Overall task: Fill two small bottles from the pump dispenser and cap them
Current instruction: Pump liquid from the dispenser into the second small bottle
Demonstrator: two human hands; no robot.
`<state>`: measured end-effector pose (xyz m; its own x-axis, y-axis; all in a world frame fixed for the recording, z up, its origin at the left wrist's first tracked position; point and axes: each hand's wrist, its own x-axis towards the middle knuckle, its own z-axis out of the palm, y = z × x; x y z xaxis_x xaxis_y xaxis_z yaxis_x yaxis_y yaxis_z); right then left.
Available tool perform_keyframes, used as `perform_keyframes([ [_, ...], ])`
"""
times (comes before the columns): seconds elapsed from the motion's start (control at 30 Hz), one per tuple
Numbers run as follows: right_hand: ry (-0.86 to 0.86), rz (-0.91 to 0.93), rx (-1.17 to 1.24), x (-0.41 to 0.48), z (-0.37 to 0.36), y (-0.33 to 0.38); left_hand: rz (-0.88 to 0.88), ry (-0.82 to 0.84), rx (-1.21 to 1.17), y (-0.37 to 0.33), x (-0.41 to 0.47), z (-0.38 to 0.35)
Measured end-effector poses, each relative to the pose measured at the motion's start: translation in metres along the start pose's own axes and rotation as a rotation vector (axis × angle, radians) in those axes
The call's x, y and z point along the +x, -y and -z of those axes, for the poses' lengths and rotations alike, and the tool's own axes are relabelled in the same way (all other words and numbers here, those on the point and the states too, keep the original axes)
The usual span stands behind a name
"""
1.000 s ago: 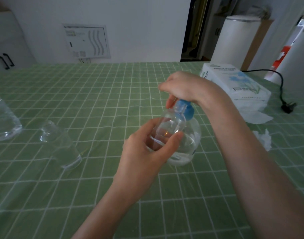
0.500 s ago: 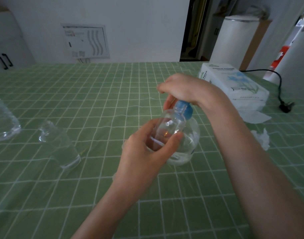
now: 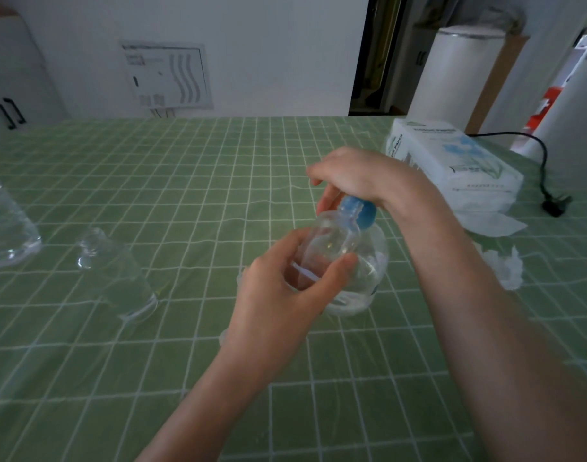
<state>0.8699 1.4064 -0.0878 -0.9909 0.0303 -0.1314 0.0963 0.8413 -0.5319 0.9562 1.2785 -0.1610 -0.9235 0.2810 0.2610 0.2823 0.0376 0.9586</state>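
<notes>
My left hand point(image 3: 278, 295) grips a small clear bottle point(image 3: 328, 241) and holds it tilted, its mouth up against the blue pump head point(image 3: 358, 211). The pump dispenser point(image 3: 373, 265), a round clear bottle with liquid in it, stands on the green checked tablecloth behind that small bottle. My right hand point(image 3: 358, 175) lies over the pump head from above, its fingers curled down around it. The spout is hidden by my fingers. A second small clear bottle point(image 3: 118, 271) stands uncapped on the table to the left, apart from both hands.
A larger clear bottle point(image 3: 5, 228) stands at the far left edge. At the back right lie a white tissue pack point(image 3: 452, 158), loose tissues point(image 3: 508, 268) and a black cable with its plug point(image 3: 552, 205). The table point(image 3: 185, 181) meets a white wall behind.
My right hand has sunk slightly on the pump head. My left hand keeps the small bottle at the same spot.
</notes>
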Motion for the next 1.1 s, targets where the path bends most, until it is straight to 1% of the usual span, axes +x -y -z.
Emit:
perform_keyframes([
  [0.37, -0.038, 0.019, -0.054, -0.001, 0.009, 0.005, -0.022, 0.001, -0.004, -0.003, 0.001, 0.000],
  [0.6, -0.016, 0.018, -0.008, 0.000, 0.006, 0.003, -0.016, 0.003, -0.017, -0.001, 0.001, 0.000],
  [0.87, 0.006, 0.007, -0.024, -0.003, 0.002, 0.003, -0.007, 0.000, 0.005, 0.000, 0.001, 0.000],
  [1.1, -0.040, 0.013, -0.028, -0.003, 0.009, 0.004, -0.020, 0.013, -0.030, -0.004, 0.001, -0.001],
])
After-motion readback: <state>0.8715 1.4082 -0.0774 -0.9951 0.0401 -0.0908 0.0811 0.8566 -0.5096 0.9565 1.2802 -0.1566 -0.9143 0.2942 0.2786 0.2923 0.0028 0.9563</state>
